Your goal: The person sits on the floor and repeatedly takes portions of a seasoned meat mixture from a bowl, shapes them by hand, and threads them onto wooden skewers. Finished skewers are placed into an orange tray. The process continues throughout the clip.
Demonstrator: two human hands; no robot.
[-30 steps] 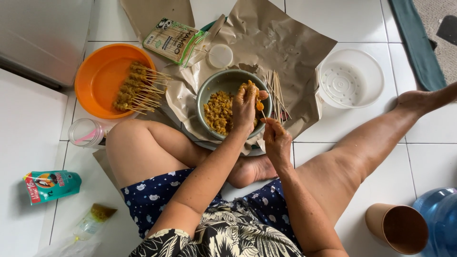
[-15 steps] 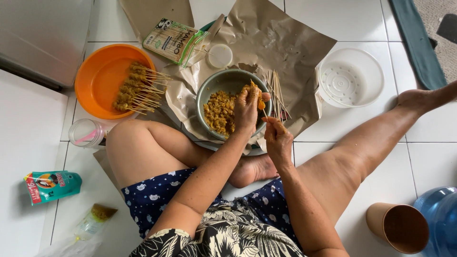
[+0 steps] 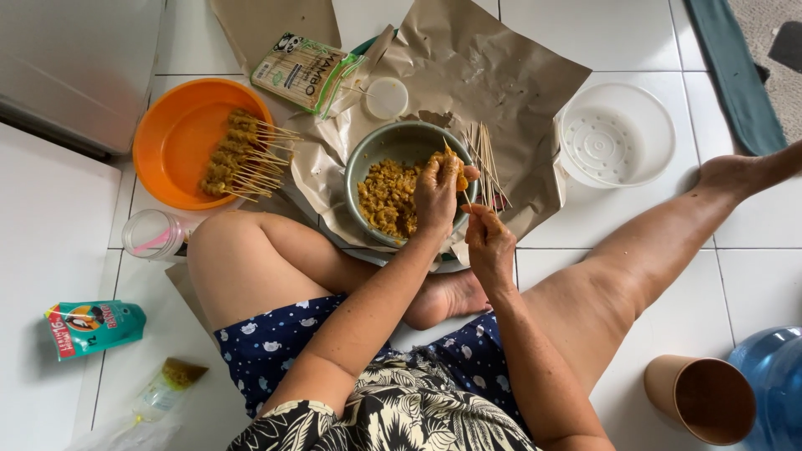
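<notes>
A grey metal bowl of yellow marinated meat pieces sits on brown paper between my knees. My left hand is over the bowl's right side, closed on meat pieces threaded on a thin bamboo skewer. My right hand pinches the lower end of that skewer at the bowl's rim. A bundle of bare skewers lies on the paper just right of the bowl.
An orange bowl with several finished skewers stands at the left. A skewer packet, small white lid, white round tray, plastic cup, green pouch, brown cup and blue water jug lie around.
My left hand shifted slightly on the meat at the skewer's top while my right hand kept hold of its lower end. Nothing else moved.
</notes>
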